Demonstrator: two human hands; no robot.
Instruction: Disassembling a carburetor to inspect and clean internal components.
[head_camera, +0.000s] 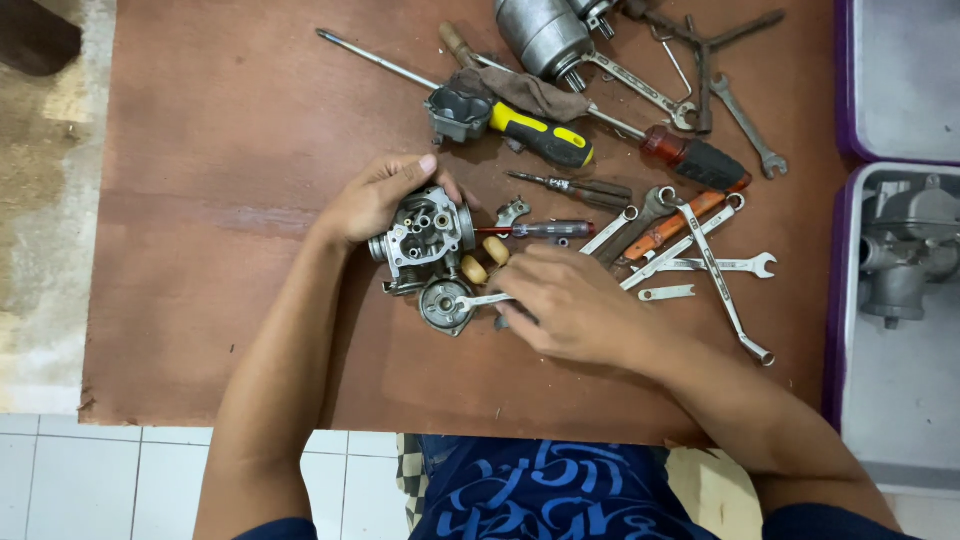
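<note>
Head view, looking straight down on a brown board surface (230, 200). Left hand (375, 200) rests on a grey metal carburetor body (425, 235); thumb and fingers wrap its upper left side, grip closed on the part. Carburetor body lies on the surface at centre, open face up, small brass fittings visible inside.

Right hand (575, 305) lies palm down just right of the body, fingers curled over a small spanner (485, 299) whose free end reaches toward a round metal cap (443, 304). Whether the grip is actually clamped on the spanner: cannot tell, fingertips hidden under the hand. Round cap lies just below the carburetor body, touching or nearly so. Two tan float pieces (484, 260) lie between the body and the right hand.

Surroundings: red-handled small screwdriver (535, 230) just right of the body, pointing at it. Yellow-and-black screwdriver (540, 135) above, its handle beside a dark grey cover part (457, 112). Red-and-black screwdriver (695, 158) further right. Loose pile of spanners (700, 250) right of the hands. Grey cylindrical motor part (545, 35) at top edge, with a brown rag (525, 92) below it. Right edge: white tray with purple rim (850, 300) holding another carburetor (910, 250), well apart from the hands.
</note>
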